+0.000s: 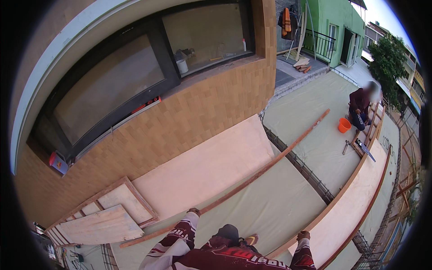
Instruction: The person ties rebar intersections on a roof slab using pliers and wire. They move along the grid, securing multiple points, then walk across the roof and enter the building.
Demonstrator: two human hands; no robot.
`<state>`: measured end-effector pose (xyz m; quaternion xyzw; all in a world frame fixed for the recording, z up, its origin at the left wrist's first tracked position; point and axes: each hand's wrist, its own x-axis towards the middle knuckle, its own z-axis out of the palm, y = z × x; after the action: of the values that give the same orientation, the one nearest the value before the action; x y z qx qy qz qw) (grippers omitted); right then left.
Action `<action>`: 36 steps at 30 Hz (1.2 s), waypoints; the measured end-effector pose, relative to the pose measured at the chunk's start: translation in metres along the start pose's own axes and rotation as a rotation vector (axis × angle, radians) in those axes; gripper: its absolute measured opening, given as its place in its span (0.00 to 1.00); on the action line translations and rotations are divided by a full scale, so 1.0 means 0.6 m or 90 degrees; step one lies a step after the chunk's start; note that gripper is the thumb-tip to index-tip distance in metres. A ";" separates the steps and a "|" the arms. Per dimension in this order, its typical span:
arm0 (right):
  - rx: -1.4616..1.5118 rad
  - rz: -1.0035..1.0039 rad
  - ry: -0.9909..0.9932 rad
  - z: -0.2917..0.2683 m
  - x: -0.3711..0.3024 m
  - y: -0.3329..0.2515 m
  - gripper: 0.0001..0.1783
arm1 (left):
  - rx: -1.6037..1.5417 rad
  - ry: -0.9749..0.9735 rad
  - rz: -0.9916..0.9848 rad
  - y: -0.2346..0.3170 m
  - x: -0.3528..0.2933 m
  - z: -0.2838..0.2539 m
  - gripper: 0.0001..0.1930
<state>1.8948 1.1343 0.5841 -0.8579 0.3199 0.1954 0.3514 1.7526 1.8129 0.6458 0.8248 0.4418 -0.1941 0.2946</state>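
My left hand is closed around a long, narrow wooden batten, which runs slantwise from the lower left toward the upper right over the pale sheeting. My right hand makes a fist at the near edge of a long plywood panel edged with wood, on the right side; its fingers look wrapped over that edge, though their undersides are hidden. Left of the batten, a wide pinkish plywood sheet lies along the tiled wall.
Framed panels lie at lower left. Rebar cages cross the sheeting. At upper right a person crouches by an orange bucket, a hammer and a handsaw. A spirit level rests on the window ledge.
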 end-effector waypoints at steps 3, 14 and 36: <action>0.064 -0.123 -0.028 -0.048 0.075 -0.218 0.12 | 0.128 -0.033 -0.025 -0.004 0.064 0.038 0.19; 0.121 -0.106 -0.097 -0.170 0.455 -0.489 0.10 | 0.269 -0.223 -0.056 0.322 0.285 0.244 0.25; -0.233 0.137 -0.365 -0.106 0.994 -0.577 0.14 | -0.046 -0.158 0.405 1.876 0.614 0.119 0.14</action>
<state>2.5683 1.0324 0.4587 -0.7782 0.2565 0.5182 0.2451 2.8941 1.5017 0.7322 0.8804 0.1298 -0.1760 0.4207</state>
